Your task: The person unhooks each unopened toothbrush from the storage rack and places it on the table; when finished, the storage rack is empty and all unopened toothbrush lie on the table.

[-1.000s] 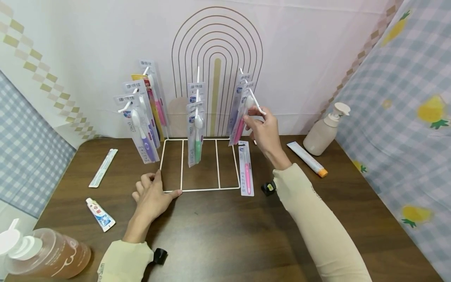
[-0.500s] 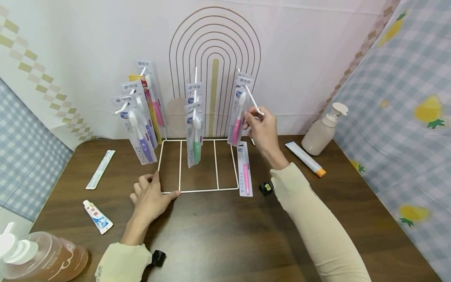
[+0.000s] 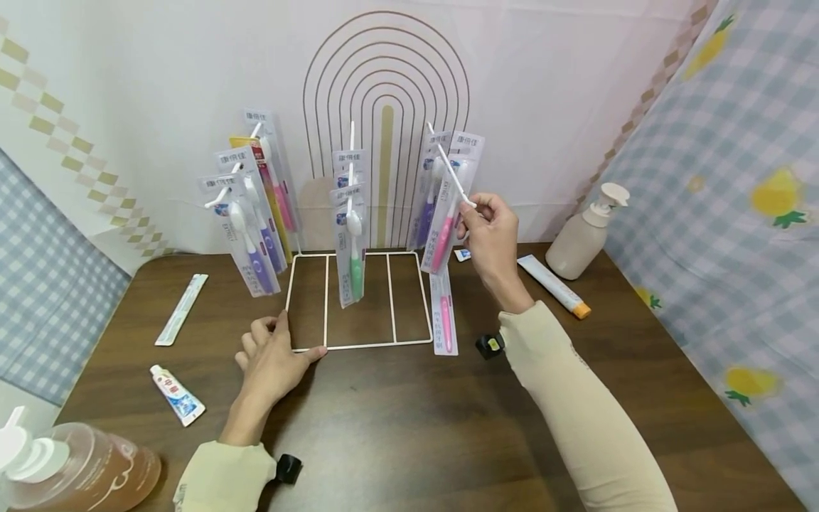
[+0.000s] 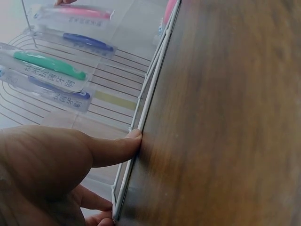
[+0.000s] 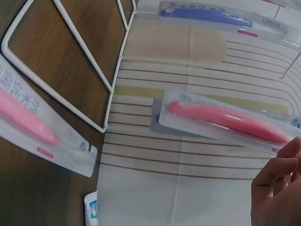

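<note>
Right grip (image 3: pixel 491 235) pinching pink toothbrush pack (image 3: pixel 442 242); left grip (image 3: pixel 271 361) spread at rack (image 3: pixel 394 343) edge, roomy tabletop (image 3: pixel 409 427) nearer

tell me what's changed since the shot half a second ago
The right hand has shifted slightly right with the pink toothbrush pack it holds; the pack's top has swung right, uncovering the purple pack behind it. No hold was visibly taken or let go. The left hand stays on the wire rack, and the green pack hangs as before.
</note>
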Demonstrator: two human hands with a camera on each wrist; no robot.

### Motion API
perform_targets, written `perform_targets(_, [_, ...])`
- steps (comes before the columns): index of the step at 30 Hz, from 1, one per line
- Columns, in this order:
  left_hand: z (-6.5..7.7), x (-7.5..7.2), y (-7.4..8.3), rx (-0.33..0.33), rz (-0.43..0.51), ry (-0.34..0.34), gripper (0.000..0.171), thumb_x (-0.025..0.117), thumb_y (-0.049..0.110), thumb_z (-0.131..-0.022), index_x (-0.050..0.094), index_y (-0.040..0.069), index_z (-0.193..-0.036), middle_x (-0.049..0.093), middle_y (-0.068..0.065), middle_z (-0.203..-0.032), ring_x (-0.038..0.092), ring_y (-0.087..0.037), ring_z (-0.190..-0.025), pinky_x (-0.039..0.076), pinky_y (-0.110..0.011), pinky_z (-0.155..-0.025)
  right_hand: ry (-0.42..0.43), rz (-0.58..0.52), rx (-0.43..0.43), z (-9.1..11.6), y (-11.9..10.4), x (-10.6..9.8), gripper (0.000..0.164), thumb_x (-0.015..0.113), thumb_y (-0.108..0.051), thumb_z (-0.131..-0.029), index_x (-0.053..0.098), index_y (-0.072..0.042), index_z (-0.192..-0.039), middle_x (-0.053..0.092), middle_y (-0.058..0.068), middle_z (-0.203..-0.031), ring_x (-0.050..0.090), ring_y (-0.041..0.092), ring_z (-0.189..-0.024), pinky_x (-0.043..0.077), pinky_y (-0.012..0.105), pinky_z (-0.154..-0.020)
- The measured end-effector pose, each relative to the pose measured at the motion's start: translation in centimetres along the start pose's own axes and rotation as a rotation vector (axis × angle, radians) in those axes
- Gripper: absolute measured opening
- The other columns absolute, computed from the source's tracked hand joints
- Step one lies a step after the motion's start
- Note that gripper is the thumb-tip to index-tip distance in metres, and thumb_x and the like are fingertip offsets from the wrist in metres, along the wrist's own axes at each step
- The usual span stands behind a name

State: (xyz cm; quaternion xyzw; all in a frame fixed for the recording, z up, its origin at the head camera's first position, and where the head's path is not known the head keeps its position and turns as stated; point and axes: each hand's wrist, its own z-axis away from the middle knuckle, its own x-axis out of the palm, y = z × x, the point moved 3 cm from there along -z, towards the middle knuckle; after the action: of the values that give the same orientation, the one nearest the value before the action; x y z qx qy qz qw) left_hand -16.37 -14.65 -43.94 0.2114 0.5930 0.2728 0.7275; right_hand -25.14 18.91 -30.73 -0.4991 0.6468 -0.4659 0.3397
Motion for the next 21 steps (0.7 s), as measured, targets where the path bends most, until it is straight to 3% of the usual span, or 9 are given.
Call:
perform_targets(3, [0.0, 0.0, -0.1, 0.004, 0.004, -0.004, 0.111, 0.083, 0.040, -0.105, 0.016, -0.011, -0.178, 0.024, -0.038, -0.169, 0.025, -0.056, -0.139, 0.022, -0.074, -0.112, 0.016, -0.004, -0.004, 0.2, 0.2, -0.6, 0.009, 0.063, 0.004, -0.112, 0.064, -0.004, -0.106, 0.064, -0.007, -0.074, 0.057, 0.002, -0.057, 0.045, 0.016, -0.053])
perform_targets(9, [0.1, 0.0, -0.1, 0.016, 0.009, 0.007, 0.111, 0.082, 0.039, -0.104, 0.016, -0.013, -0.177, 0.024, -0.039, -0.168, 0.025, -0.057, -0.138, 0.022, -0.074, -0.110, 0.049, 0.048, 0.013, 0.6, 1.5, -2.1, 0.005, 0.064, 0.001, -0.110, 0.068, 0.004, -0.108, 0.064, -0.010, -0.070, 0.053, 0.001, -0.055, 0.043, 0.015, -0.052])
perform_targets(16, [0.1, 0.0, -0.1, 0.000, 0.001, 0.003, 0.112, 0.083, 0.040, -0.104, 0.017, -0.011, -0.178, 0.024, -0.037, -0.169, 0.024, -0.057, -0.141, 0.022, -0.075, -0.113, 0.066, 0.189, 0.166, 2.0, 4.2, -4.3, 0.015, 0.067, -0.007, -0.107, 0.072, 0.006, -0.114, 0.069, -0.014, -0.074, 0.055, 0.000, -0.059, 0.048, 0.017, -0.054])
perform_targets(21, [0.0, 0.0, -0.1, -0.003, -0.003, -0.005, 0.114, 0.083, 0.041, -0.104, 0.014, -0.011, -0.178, 0.023, -0.038, -0.170, 0.023, -0.056, -0.141, 0.022, -0.074, -0.113, 0.057, 0.322, 0.284, 3.3, 6.9, -5.6, 0.024, 0.069, -0.011, -0.108, 0.076, 0.009, -0.120, 0.074, -0.007, -0.084, 0.061, 0.001, -0.066, 0.052, 0.018, -0.059])
